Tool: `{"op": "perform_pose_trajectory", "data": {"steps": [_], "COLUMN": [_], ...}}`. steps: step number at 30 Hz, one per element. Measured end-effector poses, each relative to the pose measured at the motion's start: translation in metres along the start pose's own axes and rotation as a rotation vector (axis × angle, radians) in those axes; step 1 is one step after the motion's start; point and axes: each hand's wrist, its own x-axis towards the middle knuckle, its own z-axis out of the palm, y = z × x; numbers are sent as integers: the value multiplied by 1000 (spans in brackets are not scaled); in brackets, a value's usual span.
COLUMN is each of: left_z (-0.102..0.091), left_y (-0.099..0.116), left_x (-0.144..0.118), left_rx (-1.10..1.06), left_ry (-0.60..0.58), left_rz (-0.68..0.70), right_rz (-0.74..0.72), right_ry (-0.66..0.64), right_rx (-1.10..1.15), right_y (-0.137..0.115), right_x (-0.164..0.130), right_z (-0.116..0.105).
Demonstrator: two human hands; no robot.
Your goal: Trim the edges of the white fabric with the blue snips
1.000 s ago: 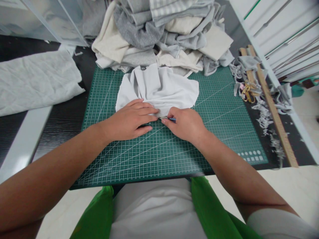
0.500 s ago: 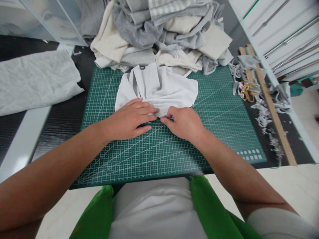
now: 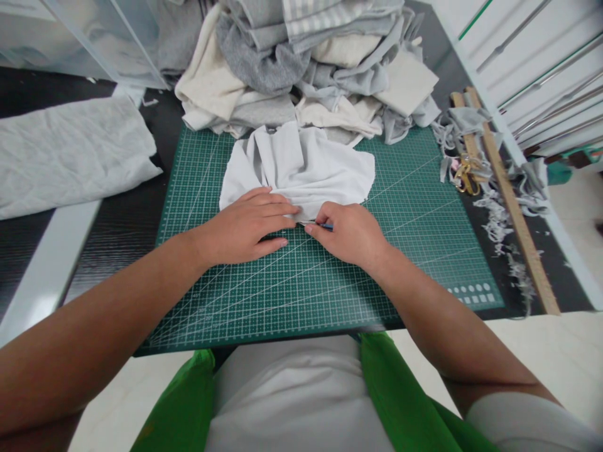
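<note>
A piece of light grey-white fabric lies gathered in folds on the green cutting mat. Flat on its near left edge rests my left hand, palm down, fingers stretched to the right. My right hand is closed round a small slim tool with a blue part and a thin metallic tip. That tip points left at the fabric's near edge, close to my left fingertips. Most of the tool is hidden in my fingers, so its exact kind does not show.
Behind the fabric rises a heap of grey and cream cloths. A folded grey cloth lies at left, near a translucent bin. Gold-handled scissors, wooden strips and fabric scraps lie at right.
The view has shifted very slightly. Both hands stay at the fabric's near edge, and a little more of the tool's tip shows between them.
</note>
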Motion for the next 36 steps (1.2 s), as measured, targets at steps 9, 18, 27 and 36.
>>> {"op": "perform_pose_trajectory", "data": {"steps": [9, 18, 27, 36], "left_z": [-2, -3, -2, -4], "left_y": [-1, -1, -1, 0], "left_x": [0, 0, 0, 1], "left_rx": [-41, -43, -73, -57], "left_ry": [12, -1, 6, 5], "left_rz": [-9, -21, -29, -16], "right_rz": [-40, -43, -36, -55], "right_ry": [16, 17, -24, -27], "right_rx": [-44, -89, -113, -120], "right_y": [-5, -9, -12, -15], "right_x": [-2, -1, -1, 1], "right_z": [2, 0, -5, -6]}}
